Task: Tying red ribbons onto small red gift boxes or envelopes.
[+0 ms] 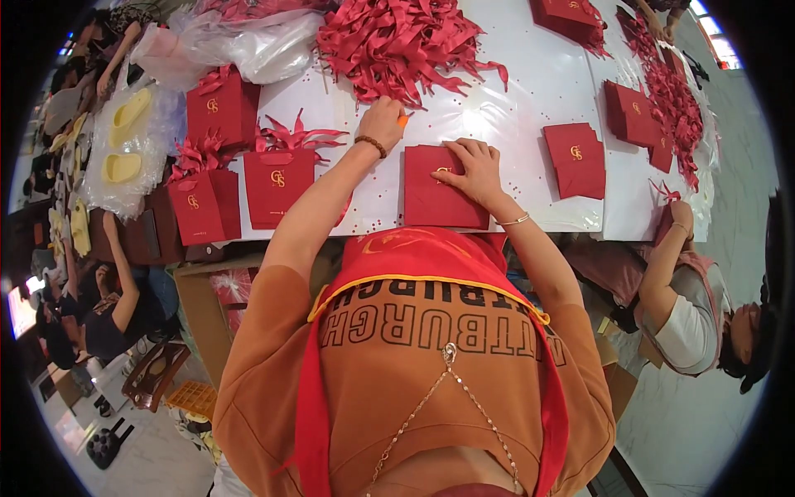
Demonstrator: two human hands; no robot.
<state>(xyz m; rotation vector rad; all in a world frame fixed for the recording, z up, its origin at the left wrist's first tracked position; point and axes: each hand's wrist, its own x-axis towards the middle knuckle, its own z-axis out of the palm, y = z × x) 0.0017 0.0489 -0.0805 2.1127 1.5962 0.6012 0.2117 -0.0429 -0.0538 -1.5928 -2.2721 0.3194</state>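
Observation:
My left hand [381, 127], with a brown bead bracelet at the wrist, is closed at the near edge of a big heap of red ribbons [404, 45]. A small orange object [403, 121] sticks out of its fingers; its kind is too small to make out. A flat red paper bag [426, 203] with a gold emblem lies in front of me at the table's near edge. My right hand [474, 170] rests on the bag's right part, fingers spread and palm down.
Left of me stand red bags with ribbon handles [280, 195], and plastic wrap [265, 50] lies behind them. A stack of red bags [574, 161] is on the right. A co-worker [687, 298] at right holds a red bag. Yellow slippers [122, 168] lie far left.

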